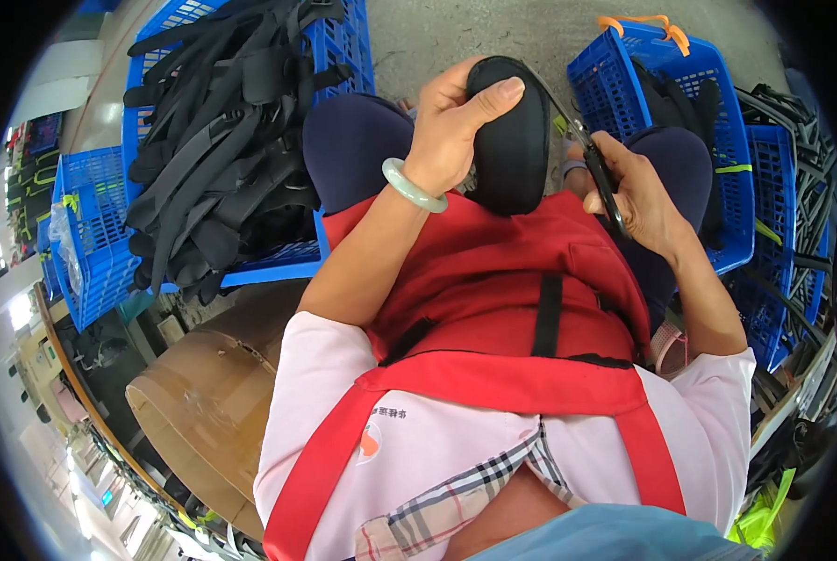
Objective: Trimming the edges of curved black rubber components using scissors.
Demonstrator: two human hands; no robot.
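My left hand (448, 131) grips a black oval padded piece (514, 164) near its top, thumb across the front and fingers behind. The pad hangs over the red apron (493, 252) on my lap. In my right hand (641, 192) is a pair of scissors (601, 182) with black handles. Their blades point up and left, along the upper right edge of the pad. Whether the blades touch the pad I cannot tell. A pale green bangle (413, 186) circles my left wrist.
At left, a blue crate (343, 47) is heaped with black padded straps (217, 140). Another blue crate (96, 234) stands farther left, above a cardboard box (189, 393). On the right, a blue basket (615, 79) with an orange tie holds black pieces; more crates (772, 150) stand beyond.
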